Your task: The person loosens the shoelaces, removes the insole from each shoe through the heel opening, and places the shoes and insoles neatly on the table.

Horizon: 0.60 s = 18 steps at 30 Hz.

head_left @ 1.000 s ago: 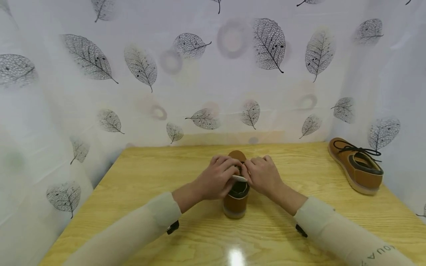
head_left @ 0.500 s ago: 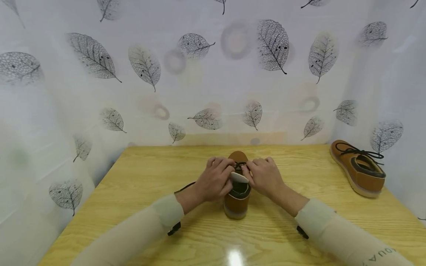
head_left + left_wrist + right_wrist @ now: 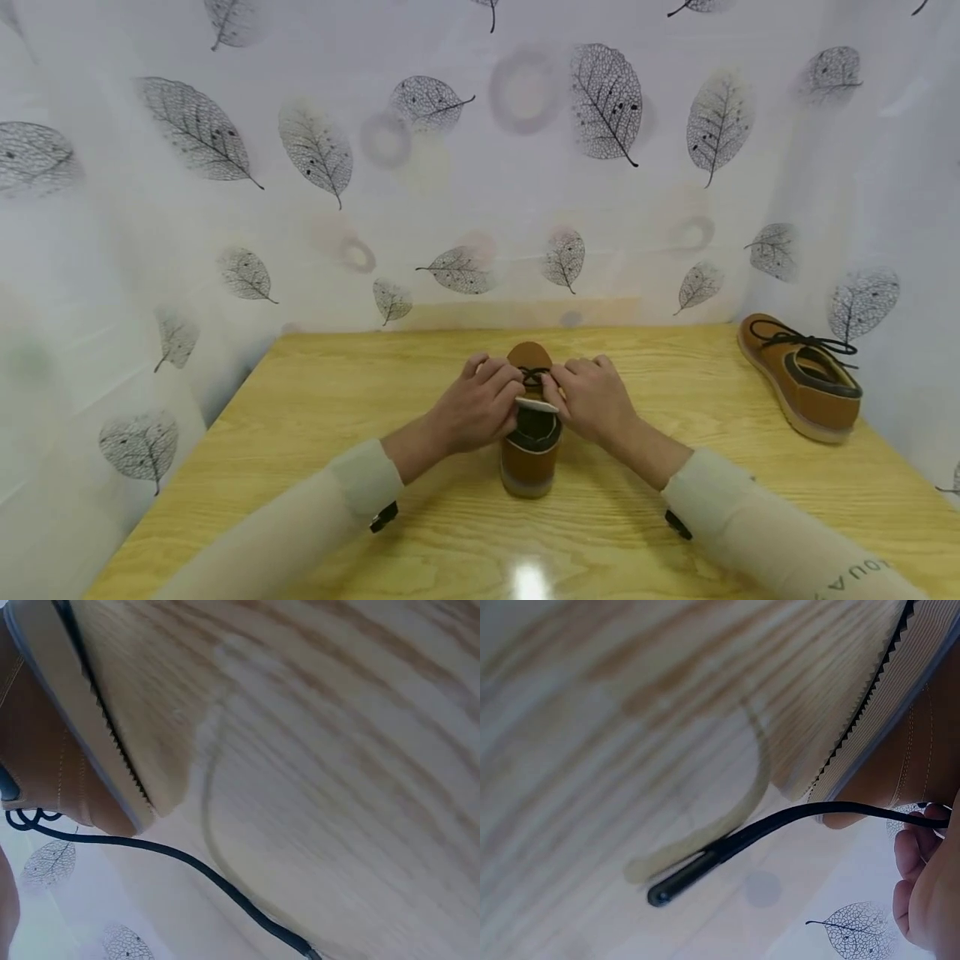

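A brown leather shoe [image 3: 529, 471] stands at mid-table, toe pointing away, its pale tongue [image 3: 537, 406] raised over the dark collar. Both hands are at its lacing. On the left side, my left hand [image 3: 480, 404] grips the black shoelace [image 3: 534, 377] with curled fingers. My right hand [image 3: 596, 400] pinches the lace on the other side, thumb toward the tongue. Crossed lace shows between the hands. In the left wrist view, a lace end [image 3: 202, 870] trails out past the sole. The right wrist view shows another lace tail [image 3: 780, 817] leading from the curled fingers [image 3: 907, 855], its tip hanging free.
A second brown shoe [image 3: 813, 387], its black lace tied in a bow, stands at the right end of the wooden table [image 3: 360, 375]. Behind and beside the table hangs a white leaf-print curtain [image 3: 465, 192].
The fingers of my left hand have drawn back leftward from the right hand, so the crossed lace shows between them. The tongue looks flatter than half a second ago. The shoe has stayed in place.
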{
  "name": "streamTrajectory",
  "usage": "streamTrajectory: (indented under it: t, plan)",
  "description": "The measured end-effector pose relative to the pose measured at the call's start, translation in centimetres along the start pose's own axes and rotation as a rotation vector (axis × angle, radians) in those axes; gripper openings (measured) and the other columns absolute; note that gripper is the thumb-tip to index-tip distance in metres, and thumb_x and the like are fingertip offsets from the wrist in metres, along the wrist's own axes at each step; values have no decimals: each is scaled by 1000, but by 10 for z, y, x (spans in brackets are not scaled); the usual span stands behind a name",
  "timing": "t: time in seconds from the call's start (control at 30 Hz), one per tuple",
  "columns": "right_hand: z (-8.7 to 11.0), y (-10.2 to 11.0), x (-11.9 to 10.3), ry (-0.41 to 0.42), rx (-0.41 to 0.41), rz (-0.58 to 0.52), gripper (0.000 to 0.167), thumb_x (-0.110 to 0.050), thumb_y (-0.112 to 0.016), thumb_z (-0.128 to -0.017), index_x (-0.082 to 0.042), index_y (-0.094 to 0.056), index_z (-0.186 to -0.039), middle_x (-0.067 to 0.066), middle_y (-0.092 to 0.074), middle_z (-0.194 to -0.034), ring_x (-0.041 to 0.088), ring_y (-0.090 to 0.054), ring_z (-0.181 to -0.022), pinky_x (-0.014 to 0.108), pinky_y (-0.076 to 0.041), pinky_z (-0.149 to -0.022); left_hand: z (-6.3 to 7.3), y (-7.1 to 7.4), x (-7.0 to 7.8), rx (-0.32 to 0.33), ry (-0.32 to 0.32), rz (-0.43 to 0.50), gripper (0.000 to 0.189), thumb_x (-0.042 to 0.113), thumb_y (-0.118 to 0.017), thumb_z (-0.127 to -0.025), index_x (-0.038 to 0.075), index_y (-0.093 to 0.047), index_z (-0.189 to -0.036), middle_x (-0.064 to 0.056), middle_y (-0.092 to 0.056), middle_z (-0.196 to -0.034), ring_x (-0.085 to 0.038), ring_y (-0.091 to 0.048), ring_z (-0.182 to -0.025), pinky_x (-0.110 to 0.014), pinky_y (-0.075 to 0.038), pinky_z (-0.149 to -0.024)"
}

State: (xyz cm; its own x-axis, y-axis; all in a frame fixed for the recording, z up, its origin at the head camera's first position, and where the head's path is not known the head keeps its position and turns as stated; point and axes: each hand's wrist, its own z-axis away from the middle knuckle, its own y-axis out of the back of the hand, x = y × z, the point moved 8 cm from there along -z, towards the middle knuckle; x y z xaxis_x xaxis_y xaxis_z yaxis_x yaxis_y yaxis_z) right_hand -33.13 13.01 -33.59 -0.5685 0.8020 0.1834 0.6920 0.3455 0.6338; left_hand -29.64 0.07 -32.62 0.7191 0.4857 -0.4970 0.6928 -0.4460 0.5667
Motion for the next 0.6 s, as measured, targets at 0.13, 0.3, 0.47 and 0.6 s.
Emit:
streamTrajectory:
  t: [0.13,0.3,0.47,0.6]
  plan:
    - [-1,1,0,12,8,6,32,-28,-51,-97,-12,-58,-70,3,-59,-63,23,-58,-57,40,-41,-59,-6,11,-1,68,-17,26,18,19,-42,-94,9,-57,-97,-6,-62,-105,-26,-53,-97,-43,-37,-87]
    - [-5,5,1,29,47,13,37,-29,-46,-98,-12,-53,-66,3,-56,-59,23,-55,-53,39,-39,-56,-10,11,-5,24,-21,79,18,21,-46,-91,10,-59,-97,-6,-62,-105,-25,-54,-98,-42,-39,-86]
    - [-1,3,-1,32,39,11,41,-30,-42,-101,-13,-54,-66,3,-56,-59,22,-56,-53,38,-38,-55,-1,1,-4,-71,-27,85,15,22,-51,-91,13,-63,-93,-4,-62,-105,-23,-54,-100,-40,-40,-87]
    - [1,3,-3,28,34,-5,40,-30,-42,-101,-13,-57,-67,3,-59,-61,23,-58,-55,39,-39,-56,1,4,1,-53,-88,16,11,19,-55,-90,14,-64,-94,-2,-63,-106,-22,-55,-100,-38,-40,-87]
